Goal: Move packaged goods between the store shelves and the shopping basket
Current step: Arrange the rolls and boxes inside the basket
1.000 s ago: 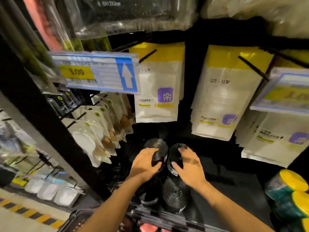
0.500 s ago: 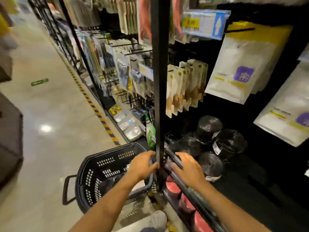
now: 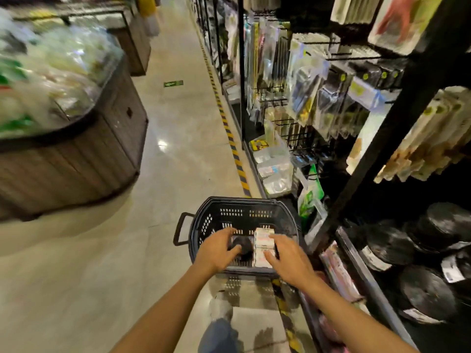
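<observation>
I see the black perforated plastic shopping basket (image 3: 244, 216) standing on the pale polished floor (image 3: 107, 263), just beside the foot of the black store shelving (image 3: 382, 138). A loop handle sticks out on its left side. 2 packaged goods lie inside, side by side and touching. The left 1 is a dark round roll (image 3: 244, 247). The right 1 is a pale rectangular pack with a printed label (image 3: 265, 242).

Both hands are over the near half of the basket. The left hand (image 3: 216, 253) is above the dark round roll, fingers (image 3: 228, 231) spread and bent round its far side, thumb at its near edge. Motion blur keeps me from telling whether they close on it. The right hand (image 3: 288, 258) has its fingers nearly straight and slightly apart, their tips lying on the pale pack's right edge, not wrapped round it.

On the low shelf to the right, more black rolls with white labels (image 3: 390, 247) sit in a cluster behind a shelf rail. Clear hanging packets (image 3: 313, 80) fill the pegs above. A slanted black upright stands between the basket and those rolls. Yellow-and-black floor tape (image 3: 230, 138) runs along the shelf base. A wood-panelled display bin of bagged goods (image 3: 102, 154) stands well apart at left. A blue-jeaned knee (image 3: 219, 335) shows at the bottom.
</observation>
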### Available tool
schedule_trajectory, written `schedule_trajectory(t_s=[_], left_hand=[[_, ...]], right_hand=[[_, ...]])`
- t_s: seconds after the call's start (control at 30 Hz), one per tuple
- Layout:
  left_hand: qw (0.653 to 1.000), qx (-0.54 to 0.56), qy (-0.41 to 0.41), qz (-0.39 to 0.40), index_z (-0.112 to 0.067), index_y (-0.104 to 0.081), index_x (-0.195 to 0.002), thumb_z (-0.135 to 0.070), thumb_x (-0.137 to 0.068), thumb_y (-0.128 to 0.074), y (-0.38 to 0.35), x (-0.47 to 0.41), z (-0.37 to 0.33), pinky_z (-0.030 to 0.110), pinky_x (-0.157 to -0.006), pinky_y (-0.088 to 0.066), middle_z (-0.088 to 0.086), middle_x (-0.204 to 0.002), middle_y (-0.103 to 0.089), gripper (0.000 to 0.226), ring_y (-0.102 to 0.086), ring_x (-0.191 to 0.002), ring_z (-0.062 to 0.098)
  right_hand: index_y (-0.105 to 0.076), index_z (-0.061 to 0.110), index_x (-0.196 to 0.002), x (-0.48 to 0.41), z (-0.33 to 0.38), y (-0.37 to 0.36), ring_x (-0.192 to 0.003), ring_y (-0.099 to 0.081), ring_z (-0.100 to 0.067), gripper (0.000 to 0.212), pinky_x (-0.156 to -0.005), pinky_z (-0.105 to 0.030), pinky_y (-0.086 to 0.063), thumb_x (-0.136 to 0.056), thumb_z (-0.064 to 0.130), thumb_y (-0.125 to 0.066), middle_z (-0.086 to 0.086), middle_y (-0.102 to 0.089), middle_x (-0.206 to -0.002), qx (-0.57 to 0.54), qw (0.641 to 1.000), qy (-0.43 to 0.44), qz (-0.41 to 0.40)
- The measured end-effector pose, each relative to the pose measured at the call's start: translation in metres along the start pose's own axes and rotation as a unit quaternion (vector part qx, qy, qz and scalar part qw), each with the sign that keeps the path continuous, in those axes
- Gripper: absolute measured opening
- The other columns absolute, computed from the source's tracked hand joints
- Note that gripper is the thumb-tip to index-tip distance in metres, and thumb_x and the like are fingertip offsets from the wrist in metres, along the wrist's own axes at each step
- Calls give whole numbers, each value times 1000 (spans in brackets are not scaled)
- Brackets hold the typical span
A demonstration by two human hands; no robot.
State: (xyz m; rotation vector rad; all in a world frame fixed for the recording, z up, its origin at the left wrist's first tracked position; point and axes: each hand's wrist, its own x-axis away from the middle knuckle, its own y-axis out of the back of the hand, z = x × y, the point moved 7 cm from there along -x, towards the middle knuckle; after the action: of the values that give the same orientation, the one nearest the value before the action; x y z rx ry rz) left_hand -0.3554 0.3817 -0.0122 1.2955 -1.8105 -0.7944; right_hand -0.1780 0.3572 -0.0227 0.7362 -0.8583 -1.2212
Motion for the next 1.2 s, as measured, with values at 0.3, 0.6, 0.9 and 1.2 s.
schedule_trajectory(t_s=[0.3, 0.6, 0.9, 1.2], left_hand=[[997, 24, 61, 45, -23, -46, -135, -40, -91, -56, -1, -103, 81, 29, -98, -39, 0, -133, -55, 49, -52, -120, 18], [979, 88, 154, 100, -20, -50, -132, -36, -92, -57, -44, -231, 175, 25, -94, -40, -1, -129, -58, 43, -54, -117, 18], [947, 124, 279, 98, -14, -50, -131, -29, -89, -62, -205, -304, 286, 27, -94, -39, 4, -125, -58, 46, -54, -116, 21], [889, 190, 417, -7, -3, -44, -136, -20, -83, -70, -369, -317, 401, 26, -105, -30, 15, -134, -51, 62, -46, -126, 27]], right_hand=[[-35, 20, -142, -119, 8, -60, -131, -40, -17, 52, -105, -29, -33, -96, 42, -45, 1, -42, -144, 4, 996, -46, 82], [-38, 14, -140, -237, -34, -154, -132, -38, -22, 54, -107, -29, -30, -94, 41, -45, -6, -42, -143, -65, 971, -192, 128], [-32, 7, -144, -292, -132, -338, -134, -36, -26, 63, -108, -31, -28, -91, 31, -59, -11, -39, -146, -139, 915, -352, 140], [-30, 1, -142, -307, -232, -508, -130, -42, -26, 87, -110, -38, -33, -73, 19, -79, -14, -44, -141, -272, 833, -481, 10]])
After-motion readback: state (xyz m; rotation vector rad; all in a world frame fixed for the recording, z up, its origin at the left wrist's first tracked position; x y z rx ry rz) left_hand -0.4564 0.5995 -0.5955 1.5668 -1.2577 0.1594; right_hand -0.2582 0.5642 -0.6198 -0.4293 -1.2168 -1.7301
